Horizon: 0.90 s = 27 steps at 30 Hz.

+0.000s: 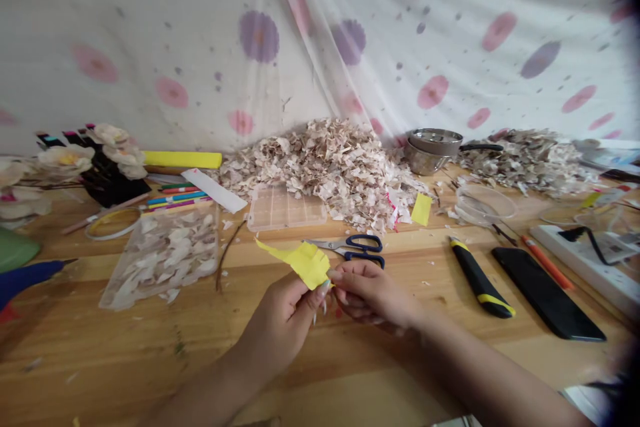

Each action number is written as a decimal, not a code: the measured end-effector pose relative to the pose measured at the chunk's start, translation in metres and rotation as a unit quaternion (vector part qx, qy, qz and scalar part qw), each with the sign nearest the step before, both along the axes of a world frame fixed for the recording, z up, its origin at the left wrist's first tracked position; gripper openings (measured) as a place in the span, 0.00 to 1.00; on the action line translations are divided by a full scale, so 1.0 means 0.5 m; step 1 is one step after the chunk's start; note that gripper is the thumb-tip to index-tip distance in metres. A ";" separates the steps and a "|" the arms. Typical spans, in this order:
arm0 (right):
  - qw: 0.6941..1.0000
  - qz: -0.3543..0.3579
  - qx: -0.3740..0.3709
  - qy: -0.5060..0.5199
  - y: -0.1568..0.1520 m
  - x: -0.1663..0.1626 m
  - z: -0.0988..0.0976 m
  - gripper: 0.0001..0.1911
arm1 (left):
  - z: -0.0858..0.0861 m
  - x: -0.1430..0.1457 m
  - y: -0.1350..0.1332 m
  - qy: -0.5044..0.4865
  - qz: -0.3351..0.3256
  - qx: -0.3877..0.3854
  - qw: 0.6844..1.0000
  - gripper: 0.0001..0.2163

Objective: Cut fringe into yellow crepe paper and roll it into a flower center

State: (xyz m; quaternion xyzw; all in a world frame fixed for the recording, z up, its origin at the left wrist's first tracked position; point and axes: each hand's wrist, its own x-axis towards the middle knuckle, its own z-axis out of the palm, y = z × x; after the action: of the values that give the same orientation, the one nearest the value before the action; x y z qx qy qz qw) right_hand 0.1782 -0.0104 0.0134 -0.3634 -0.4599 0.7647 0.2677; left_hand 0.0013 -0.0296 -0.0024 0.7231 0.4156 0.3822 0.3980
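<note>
Between my two hands, above the wooden table (210,353), is a piece of yellow crepe paper (311,265) with a long thin tail pointing left. My left hand (286,310) pinches its lower edge between thumb and fingers. The fingertips of my right hand (373,293) close on the paper's right corner. Just behind the paper lie scissors (367,250) with dark blue handles, their blades partly hidden by it. A small yellow paper square (421,209) rests farther back on the right.
Heaped pale flakes (325,167) stand along the back, near metal bowls (434,147). At left are a plastic box of flakes (165,253), pencils (177,199) and handmade flowers (70,160). To the right lie a utility knife (480,277), a black phone (547,293) and a power strip (590,267).
</note>
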 end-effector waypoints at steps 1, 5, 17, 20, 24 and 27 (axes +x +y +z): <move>0.999 0.015 -0.041 0.013 0.003 0.002 0.004 0.20 | 0.000 -0.001 0.004 0.037 0.003 0.069 0.997 0.10; 0.983 0.080 -0.160 0.044 0.015 0.016 0.012 0.15 | 0.010 -0.002 0.018 0.181 0.030 0.405 0.896 0.12; 0.965 -0.087 0.223 -0.111 0.002 0.003 -0.010 0.21 | 0.027 -0.039 0.025 0.243 0.020 0.527 0.814 0.11; 0.861 -0.112 0.472 -0.156 0.001 0.014 -0.011 0.18 | 0.018 -0.025 0.030 0.159 0.054 0.308 0.937 0.10; 0.717 -0.050 0.667 -0.196 0.004 0.026 -0.010 0.12 | 0.024 -0.005 0.019 0.019 -0.008 -0.043 0.999 0.16; 0.687 -0.065 0.694 -0.207 0.005 0.026 -0.011 0.10 | 0.029 0.000 0.007 -0.040 -0.023 -0.121 0.992 0.19</move>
State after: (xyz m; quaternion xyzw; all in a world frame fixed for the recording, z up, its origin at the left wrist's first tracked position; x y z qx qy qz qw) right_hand 0.1911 -0.0079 0.0079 -0.2521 -0.8779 0.1136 0.3909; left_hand 0.0010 -0.0263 0.0121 0.6630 0.4259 0.3489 0.5073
